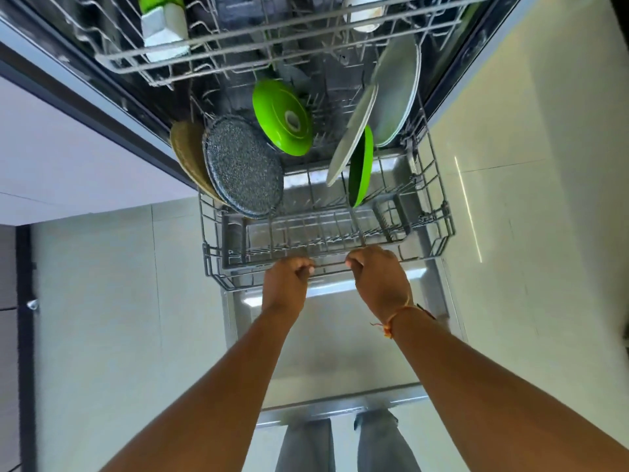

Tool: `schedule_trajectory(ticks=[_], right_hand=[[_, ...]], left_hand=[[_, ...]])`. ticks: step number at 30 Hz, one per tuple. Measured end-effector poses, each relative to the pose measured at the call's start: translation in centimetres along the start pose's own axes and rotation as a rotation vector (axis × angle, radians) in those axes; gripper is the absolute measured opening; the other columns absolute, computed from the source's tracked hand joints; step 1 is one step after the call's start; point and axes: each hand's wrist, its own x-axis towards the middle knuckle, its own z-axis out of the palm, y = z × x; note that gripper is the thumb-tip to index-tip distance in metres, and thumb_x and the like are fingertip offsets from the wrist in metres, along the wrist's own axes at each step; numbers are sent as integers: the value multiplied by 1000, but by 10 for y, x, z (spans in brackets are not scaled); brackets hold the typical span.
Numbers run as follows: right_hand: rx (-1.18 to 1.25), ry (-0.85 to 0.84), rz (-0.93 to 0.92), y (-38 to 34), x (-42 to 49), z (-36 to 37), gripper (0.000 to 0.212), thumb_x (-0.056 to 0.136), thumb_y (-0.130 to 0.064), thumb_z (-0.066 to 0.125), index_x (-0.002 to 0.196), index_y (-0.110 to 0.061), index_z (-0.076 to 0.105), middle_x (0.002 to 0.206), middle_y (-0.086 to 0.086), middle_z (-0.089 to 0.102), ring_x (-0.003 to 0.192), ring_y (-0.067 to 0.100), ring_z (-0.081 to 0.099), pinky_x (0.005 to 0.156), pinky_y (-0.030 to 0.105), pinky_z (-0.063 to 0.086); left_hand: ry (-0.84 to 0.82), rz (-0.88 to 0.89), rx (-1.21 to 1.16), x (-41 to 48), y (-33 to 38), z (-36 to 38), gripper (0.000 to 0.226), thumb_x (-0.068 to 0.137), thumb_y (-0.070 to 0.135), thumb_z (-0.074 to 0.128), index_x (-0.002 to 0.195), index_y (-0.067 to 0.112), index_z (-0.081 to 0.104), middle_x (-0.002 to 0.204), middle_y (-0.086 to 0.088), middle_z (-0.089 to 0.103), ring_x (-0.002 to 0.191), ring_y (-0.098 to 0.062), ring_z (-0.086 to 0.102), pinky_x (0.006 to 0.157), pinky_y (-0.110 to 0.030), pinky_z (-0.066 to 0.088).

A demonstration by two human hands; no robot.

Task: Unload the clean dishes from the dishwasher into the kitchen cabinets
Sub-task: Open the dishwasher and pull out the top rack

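Observation:
The grey wire lower rack [439, 212] sticks out of the dishwasher over the open door [340, 362]. My left hand [287, 282] and my right hand [379, 277] both grip its front rail. Upright in the rack stand a speckled grey plate [243, 166], a tan plate [185, 148] behind it, a green bowl [282, 117], a green plate [361, 166], a tilted grey plate [350, 137] and a large grey plate [396, 90]. The upper rack [190, 59] holds a white and green container [163, 25] and a white cup [366, 15].
Pale floor tiles [531, 233] lie on both sides of the open door. A dark cabinet edge [23, 318] runs down the far left. My legs [340, 444] stand at the door's near edge.

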Motion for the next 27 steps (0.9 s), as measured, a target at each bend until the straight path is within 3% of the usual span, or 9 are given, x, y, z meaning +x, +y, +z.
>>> schedule_trajectory(ticks=[5,9,17,21,27], right_hand=[[-15,-29,12,6,-30,4,23,101,-22,52,106,-20,73,107,1,68,104,22,60,89,29,50],[-21,-60,21,11,-48,5,20,99,-21,55,101,-21,74,102,2,67,93,19,63,78,19,44],[-67,-111,8,10,-64,1,23,100,-30,52,108,-22,72,107,2,69,97,17,64,87,24,50],[-112,-180,40,8,-65,-2,26,101,-34,50,111,-23,70,110,3,68,100,21,64,89,32,54],[-154,-272,58,10,-77,0,29,100,-38,49,110,-20,70,109,6,69,100,23,65,89,37,55]], left_hand=[[-27,-45,7,-29,-6,5,16,93,17,64,104,21,75,104,4,74,85,-1,59,78,-12,41],[-75,-37,7,-51,-11,7,18,94,17,63,107,17,75,108,1,73,97,-11,66,93,-26,52],[-99,-32,69,-67,-10,7,20,97,20,59,111,18,73,112,1,73,103,-13,66,90,-17,43],[-176,-58,111,-64,-12,5,21,98,19,57,111,20,73,113,2,72,97,-9,64,81,-13,41],[-290,-84,97,-72,-22,4,17,94,20,63,104,23,76,107,6,73,90,-4,62,82,-13,42]])
